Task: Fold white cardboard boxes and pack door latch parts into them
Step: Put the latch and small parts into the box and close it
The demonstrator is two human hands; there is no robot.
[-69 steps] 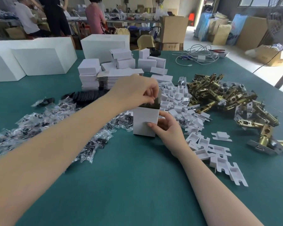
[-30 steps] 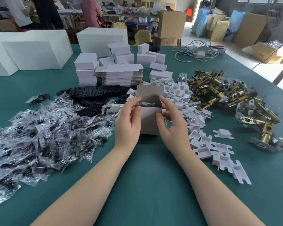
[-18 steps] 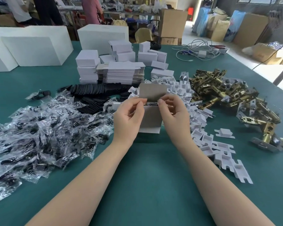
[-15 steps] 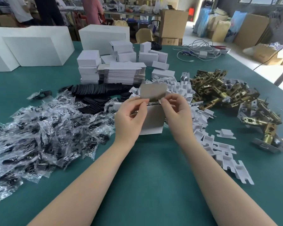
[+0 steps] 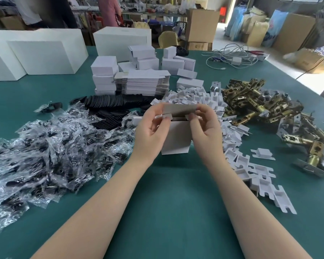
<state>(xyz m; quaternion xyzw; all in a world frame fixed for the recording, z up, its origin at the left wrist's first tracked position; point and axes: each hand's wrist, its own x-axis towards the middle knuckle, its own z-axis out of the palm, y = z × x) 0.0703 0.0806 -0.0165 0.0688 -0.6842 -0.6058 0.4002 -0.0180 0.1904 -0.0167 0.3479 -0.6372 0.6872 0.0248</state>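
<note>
- Close to us, we see two bare arms reach out over the green table [image 5: 176, 212].
- Our left hand [image 5: 151, 131] and our right hand [image 5: 206, 133] hold a small white box [image 5: 177, 139] between them. The box stands up on the table, right in the middle.
- The left fingers [image 5: 164, 120] pinch a little side flap. The right fingers [image 5: 192, 116] pinch the flap on the other side and touch the lid flap [image 5: 180, 109], which sticks up with its grey side to us.
- The top of the box is open. We cannot tell what is inside it.
- On the left lies a big heap of clear little bags [image 5: 45, 146] with dark bits in them.
- On the right, white card pieces [image 5: 251, 165] lie in a long heap that runs past the box.
- A bit farther, black flat pieces [image 5: 110, 105] lie in a pile behind the bags.
- Far right, shiny gold door latches [image 5: 266, 109] are piled up, touching the white card pieces.
- Behind the box sits a stack of flat boxes [image 5: 142, 85], with closed little white boxes [image 5: 104, 71] beside it.
- At the far end stand big white boxes [image 5: 41, 53], all shut, and a tangle of white wires [image 5: 230, 57].
</note>
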